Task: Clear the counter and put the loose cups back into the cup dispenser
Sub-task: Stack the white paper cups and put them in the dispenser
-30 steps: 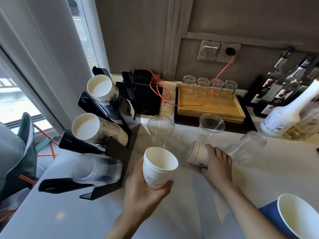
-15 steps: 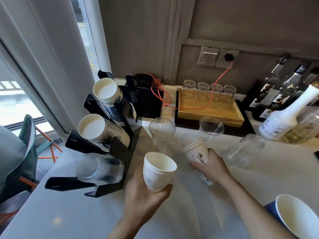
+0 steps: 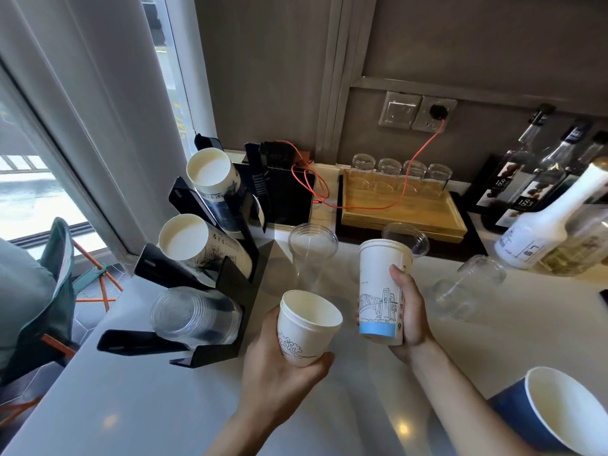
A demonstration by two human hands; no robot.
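My left hand (image 3: 279, 366) grips a short white paper cup (image 3: 307, 327) with a line drawing, mouth up. My right hand (image 3: 409, 311) holds a taller white paper cup with a blue base band (image 3: 380, 291), upright above the counter. The black tiered cup dispenser (image 3: 230, 281) stands at the left, with paper cup stacks in its upper two slots (image 3: 210, 174) (image 3: 187, 236) and clear plastic cups in the bottom slot (image 3: 194, 314). Loose clear plastic cups remain on the counter: one upright (image 3: 312, 255), one behind the tall cup (image 3: 413, 236), one lying on its side (image 3: 467, 286).
A blue paper cup (image 3: 559, 413) stands at the near right edge. A wooden tray with upturned glasses (image 3: 401, 209) sits at the back, crossed by an orange cable (image 3: 414, 162). Syrup bottles (image 3: 539, 222) crowd the right. A window and curtain lie to the left.
My right hand has picked the tall cup, which lay on its side, up off the counter and turned it upright. My left hand has kept hold of the short cup.
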